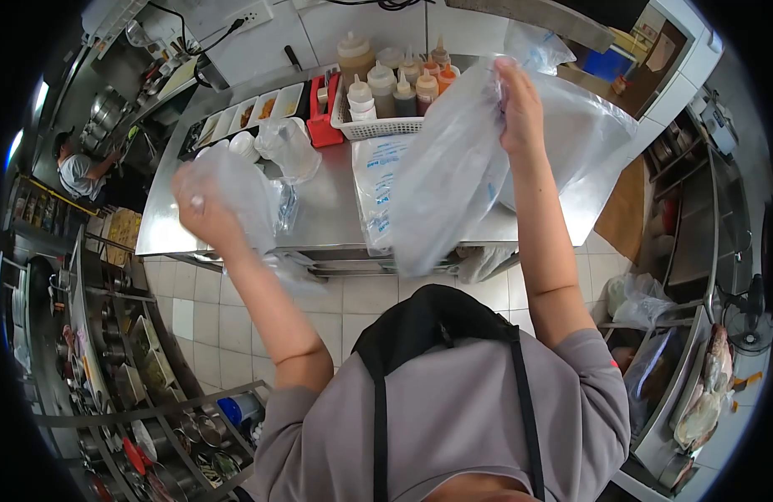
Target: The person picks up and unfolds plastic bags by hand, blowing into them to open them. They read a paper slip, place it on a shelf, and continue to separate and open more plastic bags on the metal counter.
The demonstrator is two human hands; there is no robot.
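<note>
Raised over the right side of the steel counter, my right hand (519, 107) grips a large clear plastic bag (445, 176), which hangs down in front of the counter and looks blurred by motion. At the left, my left hand (204, 205) is closed around a bunched piece of clear plastic bag (240, 188) that droops toward the counter edge. Between the hands lies a flat stack of plastic bags with blue print (374, 188). Just behind my left hand sits a knotted white plastic bag (288, 149).
Sauce squeeze bottles (382, 88) fill a white basket (378, 128) at the back of the counter (332, 201). Beside it are a red holder (324, 113) and a row of food containers (257, 110). A co-worker (81, 171) is far left. Shelves (135, 360) flank both sides.
</note>
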